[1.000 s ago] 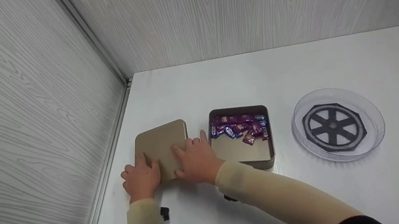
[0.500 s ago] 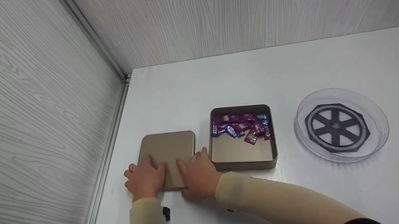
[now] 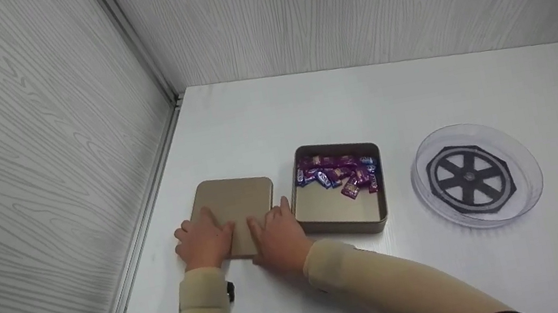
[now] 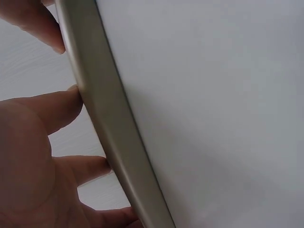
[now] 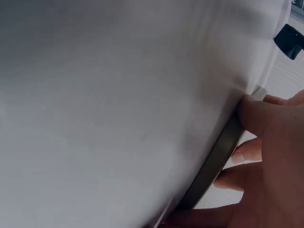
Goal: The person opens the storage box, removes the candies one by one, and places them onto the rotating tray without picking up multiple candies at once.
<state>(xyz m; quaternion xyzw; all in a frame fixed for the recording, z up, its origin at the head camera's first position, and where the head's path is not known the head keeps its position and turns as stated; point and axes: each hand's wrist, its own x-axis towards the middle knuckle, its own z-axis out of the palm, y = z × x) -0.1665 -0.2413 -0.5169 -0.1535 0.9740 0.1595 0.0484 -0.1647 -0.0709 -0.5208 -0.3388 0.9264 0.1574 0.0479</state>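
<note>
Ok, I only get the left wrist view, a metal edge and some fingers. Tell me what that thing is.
Observer: It's a flat gold lid on the white table; the left hand grips its near edge.
Operator: Report the other hand.
Observer: The right hand grips that same near edge, beside the left.
Operator: Now give me what's next to the lid.
Observer: An open gold tin sits just right of it, with wrapped candies along its far side.
</note>
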